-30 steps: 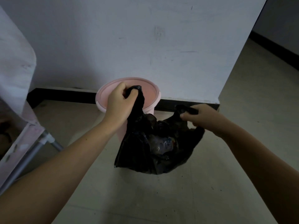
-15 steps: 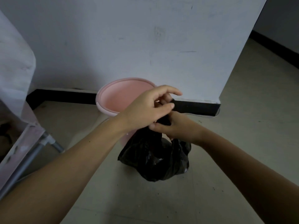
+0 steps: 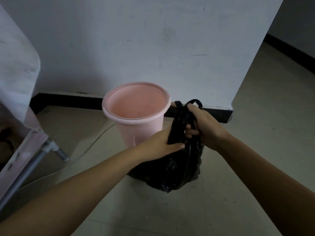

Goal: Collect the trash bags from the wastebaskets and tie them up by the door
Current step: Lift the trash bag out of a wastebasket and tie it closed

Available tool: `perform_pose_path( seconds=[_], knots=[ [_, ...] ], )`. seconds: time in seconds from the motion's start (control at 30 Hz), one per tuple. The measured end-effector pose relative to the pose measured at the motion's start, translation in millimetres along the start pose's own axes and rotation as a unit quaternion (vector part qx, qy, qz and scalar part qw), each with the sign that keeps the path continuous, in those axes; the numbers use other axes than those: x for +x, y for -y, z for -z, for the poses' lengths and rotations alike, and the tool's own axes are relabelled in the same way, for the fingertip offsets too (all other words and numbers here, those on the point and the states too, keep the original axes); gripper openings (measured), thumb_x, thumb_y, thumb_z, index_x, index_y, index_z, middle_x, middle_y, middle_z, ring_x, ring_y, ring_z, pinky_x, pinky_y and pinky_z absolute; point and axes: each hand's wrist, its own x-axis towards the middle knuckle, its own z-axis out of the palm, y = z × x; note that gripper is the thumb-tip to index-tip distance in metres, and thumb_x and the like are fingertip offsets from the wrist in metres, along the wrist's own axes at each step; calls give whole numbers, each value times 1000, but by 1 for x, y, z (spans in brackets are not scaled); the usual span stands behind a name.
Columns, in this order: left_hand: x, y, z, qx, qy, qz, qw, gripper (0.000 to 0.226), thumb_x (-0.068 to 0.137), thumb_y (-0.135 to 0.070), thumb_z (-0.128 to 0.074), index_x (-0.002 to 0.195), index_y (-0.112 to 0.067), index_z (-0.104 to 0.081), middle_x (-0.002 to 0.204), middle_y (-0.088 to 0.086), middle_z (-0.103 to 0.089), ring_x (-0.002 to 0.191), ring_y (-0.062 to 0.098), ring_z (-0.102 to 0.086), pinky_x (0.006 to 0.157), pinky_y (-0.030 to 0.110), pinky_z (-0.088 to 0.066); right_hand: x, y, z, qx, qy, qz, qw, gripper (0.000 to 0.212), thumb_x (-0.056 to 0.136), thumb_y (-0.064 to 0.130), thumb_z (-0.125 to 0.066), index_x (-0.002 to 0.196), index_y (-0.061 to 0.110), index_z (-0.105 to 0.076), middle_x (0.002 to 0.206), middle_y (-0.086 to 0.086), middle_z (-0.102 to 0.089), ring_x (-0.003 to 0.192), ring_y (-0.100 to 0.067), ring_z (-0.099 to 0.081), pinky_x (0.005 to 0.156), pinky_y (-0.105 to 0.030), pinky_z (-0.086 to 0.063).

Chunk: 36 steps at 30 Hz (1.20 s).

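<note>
Trash bag: the black trash bag [image 3: 172, 169] is out of the bin, its bulging bottom low over or on the floor just right of the wastebasket; whether it rests on the tiles I cannot tell.
Bag neck: the top is gathered into a twisted neck, with a loop of plastic [image 3: 196, 102] sticking up above the fist.
Right hand: the right hand [image 3: 202, 126] is clenched around the gathered neck, fingers curled through the plastic.
Left hand: the left hand [image 3: 162, 143] grasps the bag lower down, thumb and fingers closed on the plastic just under the neck.
Wastebasket: the pink wastebasket [image 3: 136, 126] stands upright and unlined, with nothing visible inside, close against the bag's left side.
Surroundings: white wall [image 3: 136, 40] behind, black baseboard [image 3: 68, 98] along its foot, tiled floor [image 3: 187, 210], and a metal-legged frame [image 3: 35, 157] under pale cloth on the left.
Progress: by my reading, this bag is collected and its mouth closed up, but no finished knot shows; no door is in sight, so carrying and tying there look left to do, as do any other bins.
Change: a second ago the hands held the mouth spread wide apart; half a second ago they met at the top; now the neck is bunched in the right fist and the left has dropped below it.
</note>
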Motion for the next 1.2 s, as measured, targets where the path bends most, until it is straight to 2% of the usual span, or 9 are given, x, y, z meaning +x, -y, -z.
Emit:
perform_pose_path(
  seconds=[0.07,0.2,0.3,0.43,0.57,0.77,0.9,1.07,1.2],
  knots=[
    [2,1,-1,36,-18,19,999,19,89,-16,-53,104,-21,-64,96,-1,-69,87,-3,-63,82,13,-48,-2,0,8,60,108,-54,991,52,99,37,-25,84,10,-67,41,6,-30,34,-6,-26,43,-20,-30],
    [4,6,14,-116,-61,84,988,40,89,2,-47,69,-27,-68,71,11,-58,65,17,-53,64,22,-41,-7,-4,25,-57,242,-121,961,34,95,35,-30,93,4,-46,45,9,-33,39,-6,-29,48,-20,-35],
    [1,13,17,-147,-68,103,981,36,83,10,-46,70,-18,-64,68,5,-61,64,14,-55,63,19,-44,-6,-5,23,-357,183,-117,909,46,99,31,-33,60,14,-50,47,5,-43,44,-11,-37,57,-24,-36],
    [1,18,9,-283,22,156,946,16,94,-5,-45,87,-10,-59,71,9,-67,59,17,-62,62,24,-53,4,-26,19,-643,59,-22,763,31,98,32,-35,82,14,-55,74,-3,-54,61,-15,-49,56,-25,-35],
    [7,31,6,-426,-22,236,873,28,98,-19,-41,106,-4,-63,82,13,-72,64,21,-70,60,29,-59,8,-54,22,-727,60,54,682,40,99,33,-31,137,22,-35,122,-8,-47,99,-26,-54,68,-30,-38],
    [17,44,-3,-279,-117,196,933,13,93,-15,-55,84,-21,-61,62,-6,-60,51,6,-50,48,18,-38,8,-70,18,-769,84,85,628,49,98,39,-29,144,23,-22,146,-8,-33,123,-27,-41,99,-41,-39],
    [21,44,-2,-187,-146,155,959,33,94,-17,-54,62,-21,-50,50,-11,-50,43,-1,-47,44,13,-37,7,-61,18,-715,90,99,686,43,98,33,-31,141,24,-33,148,-5,-34,131,-25,-36,108,-43,-33],
    [19,62,10,28,-148,145,978,41,89,-16,-55,56,-20,-31,53,-3,-34,52,12,-32,52,27,-25,8,-40,32,-285,-28,5,958,24,98,22,-41,105,15,-63,108,-7,-64,94,-15,-60,86,-27,-48],
    [3,89,24,191,-122,225,947,34,86,-29,-54,56,-16,-43,58,2,-50,60,23,-53,55,29,-34,15,-57,72,-122,-182,-39,975,20,99,21,-38,99,15,-58,116,-12,-62,101,-18,-58,100,-44,-41]
  ],
)
